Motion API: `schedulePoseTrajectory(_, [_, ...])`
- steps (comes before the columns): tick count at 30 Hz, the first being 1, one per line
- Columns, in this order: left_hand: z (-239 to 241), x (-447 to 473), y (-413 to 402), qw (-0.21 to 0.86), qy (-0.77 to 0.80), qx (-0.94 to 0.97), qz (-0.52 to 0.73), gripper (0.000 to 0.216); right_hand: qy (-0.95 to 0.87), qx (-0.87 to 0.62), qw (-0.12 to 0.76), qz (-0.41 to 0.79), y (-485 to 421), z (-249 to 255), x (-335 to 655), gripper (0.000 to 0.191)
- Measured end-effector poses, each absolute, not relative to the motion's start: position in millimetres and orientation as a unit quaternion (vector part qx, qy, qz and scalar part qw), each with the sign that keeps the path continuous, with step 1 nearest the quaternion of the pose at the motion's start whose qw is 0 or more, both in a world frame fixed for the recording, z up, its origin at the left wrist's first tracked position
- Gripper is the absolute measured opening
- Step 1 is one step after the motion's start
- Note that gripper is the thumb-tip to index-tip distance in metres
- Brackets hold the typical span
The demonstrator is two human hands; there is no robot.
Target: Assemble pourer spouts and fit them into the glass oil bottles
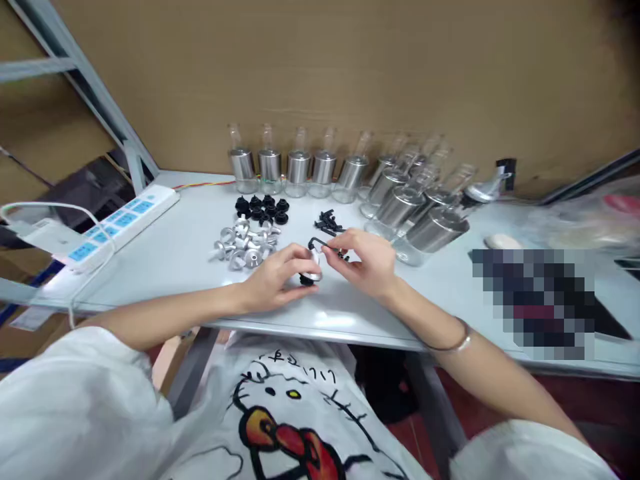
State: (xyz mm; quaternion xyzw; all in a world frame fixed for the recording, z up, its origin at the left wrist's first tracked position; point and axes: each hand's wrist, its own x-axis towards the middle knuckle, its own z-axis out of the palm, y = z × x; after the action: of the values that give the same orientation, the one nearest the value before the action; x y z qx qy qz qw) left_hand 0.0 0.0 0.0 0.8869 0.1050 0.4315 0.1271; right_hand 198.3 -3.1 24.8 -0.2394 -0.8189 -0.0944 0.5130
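Observation:
My left hand [278, 275] is closed round a small silver metal fitting [313, 269] with a black part beneath it, held just above the table. My right hand [364, 261] pinches a black hex key [317, 242] whose bent end reaches over the fitting. Both hands meet near the middle of the grey table [175, 257]. Behind the left hand lies a heap of several silver fittings [245, 241] and a cluster of black knobs [263, 207]. A small pile of black screws [328, 221] lies just behind the right hand.
Several glass bottles with steel sleeves [300, 167] stand in a row by the cardboard wall, more lie tilted at the right [425, 213]. A white power strip [117, 223] lies at the left edge. A white mouse-like object [501, 241] sits right.

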Motion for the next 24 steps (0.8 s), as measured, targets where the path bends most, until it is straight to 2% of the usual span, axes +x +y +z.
schedulePoseTrajectory(10, [2.8, -1.4, 1.8, 0.105, 0.131, 0.887, 0.431, 0.023, -0.812, -0.242, 0.524, -0.087, -4.6, 24.9, 198.4, 0.009])
schedulePoseTrajectory(18, [-2.2, -2.0, 1.9, 0.043, 0.178, 0.866, 0.465, 0.025, -0.816, -0.223, 0.525, -0.095, -5.5, 23.0, 196.8, 0.01])
schedulePoseTrajectory(24, [0.3, -2.7, 2.3, 0.078, 0.159, 0.881, 0.438, 0.028, -0.829, -0.208, 0.514, -0.071, -6.7, 22.1, 195.2, 0.012])
